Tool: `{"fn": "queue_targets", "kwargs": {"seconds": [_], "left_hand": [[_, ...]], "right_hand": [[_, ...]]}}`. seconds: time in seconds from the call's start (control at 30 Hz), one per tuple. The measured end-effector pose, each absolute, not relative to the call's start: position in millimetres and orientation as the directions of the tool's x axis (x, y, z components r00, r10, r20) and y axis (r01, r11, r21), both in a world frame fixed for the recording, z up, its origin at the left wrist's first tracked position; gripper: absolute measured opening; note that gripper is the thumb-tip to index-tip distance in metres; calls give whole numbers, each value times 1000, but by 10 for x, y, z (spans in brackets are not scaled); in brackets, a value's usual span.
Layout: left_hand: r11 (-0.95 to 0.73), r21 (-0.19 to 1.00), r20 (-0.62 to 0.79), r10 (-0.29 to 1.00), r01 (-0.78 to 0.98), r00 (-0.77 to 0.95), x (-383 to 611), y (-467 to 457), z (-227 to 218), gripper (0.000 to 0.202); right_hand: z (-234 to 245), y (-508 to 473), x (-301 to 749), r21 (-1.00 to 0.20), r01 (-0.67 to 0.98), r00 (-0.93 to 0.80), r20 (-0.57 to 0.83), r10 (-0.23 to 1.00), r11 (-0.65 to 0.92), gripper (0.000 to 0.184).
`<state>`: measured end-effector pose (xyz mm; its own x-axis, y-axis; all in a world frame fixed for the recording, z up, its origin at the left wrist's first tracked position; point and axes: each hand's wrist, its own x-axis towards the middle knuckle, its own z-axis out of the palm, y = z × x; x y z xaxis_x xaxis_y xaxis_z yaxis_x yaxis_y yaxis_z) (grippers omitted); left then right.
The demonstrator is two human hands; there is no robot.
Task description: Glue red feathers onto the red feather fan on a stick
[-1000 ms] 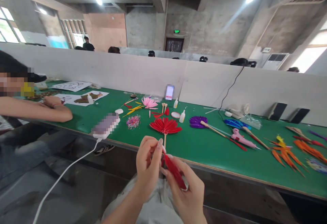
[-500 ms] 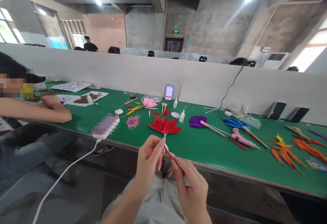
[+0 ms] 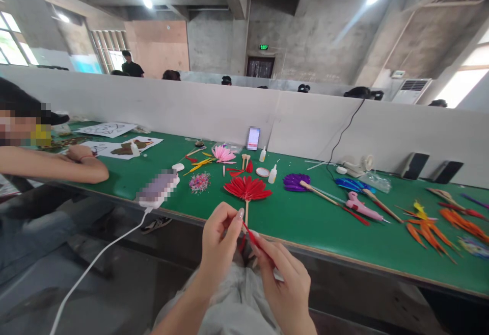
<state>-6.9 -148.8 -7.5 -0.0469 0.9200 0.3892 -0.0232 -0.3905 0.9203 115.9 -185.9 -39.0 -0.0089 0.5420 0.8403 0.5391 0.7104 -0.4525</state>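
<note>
A red feather fan (image 3: 247, 188) lies on the green table in front of me, its pale wooden handle (image 3: 246, 214) pointing at me and reaching the table edge. Just below that handle, my left hand (image 3: 222, 235) pinches one end of a thin red cord between thumb and fingertip. The cord slants down to my right hand (image 3: 280, 268), whose closed fingers grip what looks like a red tassel (image 3: 252, 237). Some red threads hang near the handle's lower end, partly hidden by my fingers.
Glue bottles (image 3: 272, 174), colourful beads (image 3: 199, 182) and a pink feather fan (image 3: 222, 153) lie beyond my hands. To the right are a purple fan (image 3: 297, 182), a blue fan (image 3: 352, 185) and a pink glue gun (image 3: 362, 207). A phone (image 3: 157, 187) with a white cable and another person's arm (image 3: 64, 165) are at left.
My left hand has shifted slightly left, away from the handle, uncovering more of it. More of the red tassel shows at my right fingertips. The fan has stayed in place.
</note>
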Motion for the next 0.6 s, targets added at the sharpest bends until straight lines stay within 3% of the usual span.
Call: {"fn": "queue_targets", "kwargs": {"seconds": [0.33,0.5,0.6], "left_hand": [[-409,912,399,904,-35,-152,36,-1543,-166,33],[-442,883,402,887,-160,-229,114,-1590,-176,34],[-374,880,318,922,-292,-223,145,-1600,-172,32]], "right_hand": [[-356,-1891,1138,-498,505,20,823,567,705,26],[-371,-1909,1122,-521,515,38,807,589,681,26],[-363,-1929,1122,-539,522,75,801,593,662,24]]}}
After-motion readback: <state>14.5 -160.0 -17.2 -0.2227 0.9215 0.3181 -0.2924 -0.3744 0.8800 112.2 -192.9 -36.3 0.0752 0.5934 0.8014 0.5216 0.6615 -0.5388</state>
